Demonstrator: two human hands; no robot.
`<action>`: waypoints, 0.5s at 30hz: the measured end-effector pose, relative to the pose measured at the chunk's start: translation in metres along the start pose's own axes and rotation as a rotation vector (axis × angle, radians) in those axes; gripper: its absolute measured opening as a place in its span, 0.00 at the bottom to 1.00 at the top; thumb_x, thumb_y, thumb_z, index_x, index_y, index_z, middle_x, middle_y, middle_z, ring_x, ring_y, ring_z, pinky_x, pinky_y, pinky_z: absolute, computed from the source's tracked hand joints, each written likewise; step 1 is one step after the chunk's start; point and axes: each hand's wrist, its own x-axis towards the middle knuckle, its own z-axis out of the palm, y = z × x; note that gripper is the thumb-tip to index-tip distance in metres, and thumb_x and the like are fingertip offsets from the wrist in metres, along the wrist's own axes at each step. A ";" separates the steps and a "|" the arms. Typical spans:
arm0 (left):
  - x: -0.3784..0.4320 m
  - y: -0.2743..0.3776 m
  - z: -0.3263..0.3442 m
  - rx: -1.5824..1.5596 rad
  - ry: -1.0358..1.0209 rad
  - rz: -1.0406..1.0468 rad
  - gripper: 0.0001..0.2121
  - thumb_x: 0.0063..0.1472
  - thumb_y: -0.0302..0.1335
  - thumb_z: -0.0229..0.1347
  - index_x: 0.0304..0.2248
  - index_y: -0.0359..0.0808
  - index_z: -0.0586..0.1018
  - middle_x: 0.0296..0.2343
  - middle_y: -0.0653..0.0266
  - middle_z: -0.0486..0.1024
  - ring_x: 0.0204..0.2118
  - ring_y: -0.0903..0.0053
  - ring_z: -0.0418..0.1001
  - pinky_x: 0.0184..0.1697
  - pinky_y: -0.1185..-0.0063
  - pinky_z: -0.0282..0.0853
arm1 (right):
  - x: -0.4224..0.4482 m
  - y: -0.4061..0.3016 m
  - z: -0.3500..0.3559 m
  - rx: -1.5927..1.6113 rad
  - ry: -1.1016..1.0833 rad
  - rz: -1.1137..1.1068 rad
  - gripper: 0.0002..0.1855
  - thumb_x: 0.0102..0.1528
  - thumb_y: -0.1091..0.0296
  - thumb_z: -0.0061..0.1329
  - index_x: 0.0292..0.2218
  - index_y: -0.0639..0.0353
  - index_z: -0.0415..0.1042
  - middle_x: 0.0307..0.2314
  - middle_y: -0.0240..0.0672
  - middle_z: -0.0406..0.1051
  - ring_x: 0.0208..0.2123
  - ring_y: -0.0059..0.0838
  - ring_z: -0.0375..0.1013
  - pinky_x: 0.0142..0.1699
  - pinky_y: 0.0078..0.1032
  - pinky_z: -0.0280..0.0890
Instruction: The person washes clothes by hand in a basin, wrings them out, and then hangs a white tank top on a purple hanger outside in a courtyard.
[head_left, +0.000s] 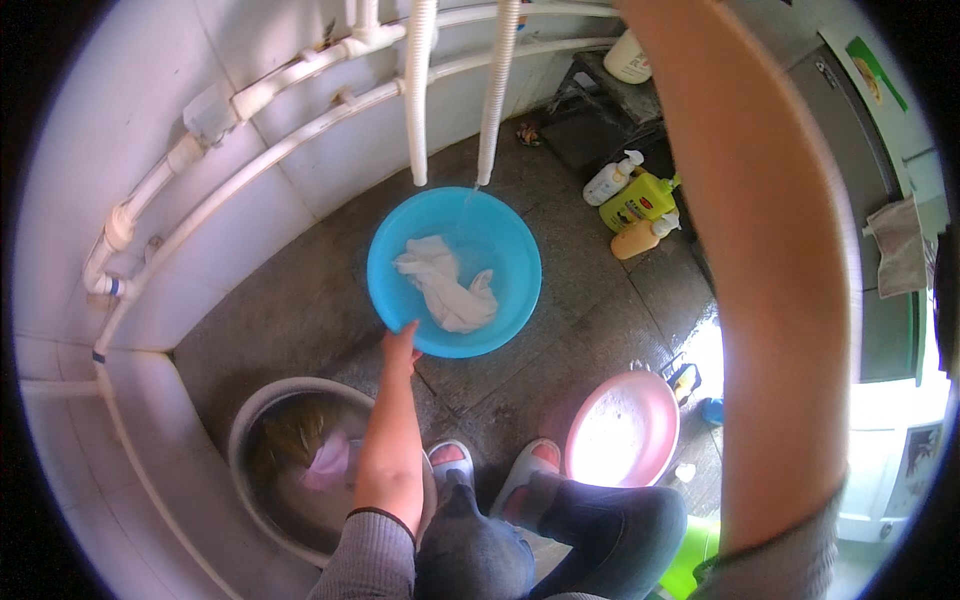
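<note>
My left hand (402, 346) grips the near left rim of a blue plastic basin (507, 330). A wet white cloth (450, 289) lies in the basin. Water runs into it from the right one of two white corrugated hoses (493, 112); the left hose (418, 112) hangs beside it. My right forearm reaches up past the top edge of the picture, and the right hand is out of view. At the lower left, a large round tub (259, 405) holds water, a pink cloth (328, 461) and dark greenish cloth (289, 435).
A pink basin (666, 420) with suds stands by my right foot. Pump bottles (637, 201) stand on the tiled floor before a low dark stand (619, 94) with a white container (628, 60). White pipes (300, 131) run along the tiled wall. The floor is wet at the right.
</note>
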 end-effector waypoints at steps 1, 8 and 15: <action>0.001 0.000 -0.003 -0.085 -0.061 -0.014 0.18 0.49 0.32 0.56 0.40 0.35 0.68 0.33 0.61 0.71 0.32 0.72 0.70 0.30 0.74 0.67 | -0.038 0.036 0.055 0.335 -0.165 0.177 0.17 0.51 0.57 0.42 0.35 0.62 0.69 0.23 0.38 0.71 0.26 0.30 0.70 0.30 0.28 0.65; -0.002 0.003 -0.007 -0.170 -0.135 -0.095 0.18 0.50 0.31 0.56 0.40 0.35 0.67 0.32 0.62 0.70 0.30 0.71 0.71 0.27 0.75 0.69 | -0.418 0.012 0.242 0.569 -0.929 0.692 0.52 0.42 0.37 0.48 0.54 0.68 0.43 0.48 0.53 0.55 0.48 0.52 0.59 0.54 0.36 0.53; -0.029 0.000 -0.004 -0.109 -0.119 -0.017 0.15 0.46 0.18 0.50 0.36 0.32 0.68 0.30 0.60 0.70 0.29 0.72 0.71 0.27 0.77 0.68 | -0.541 -0.043 0.252 1.880 -0.935 1.694 0.26 0.46 0.60 0.51 0.43 0.65 0.61 0.35 0.42 0.67 0.34 0.31 0.70 0.31 0.28 0.69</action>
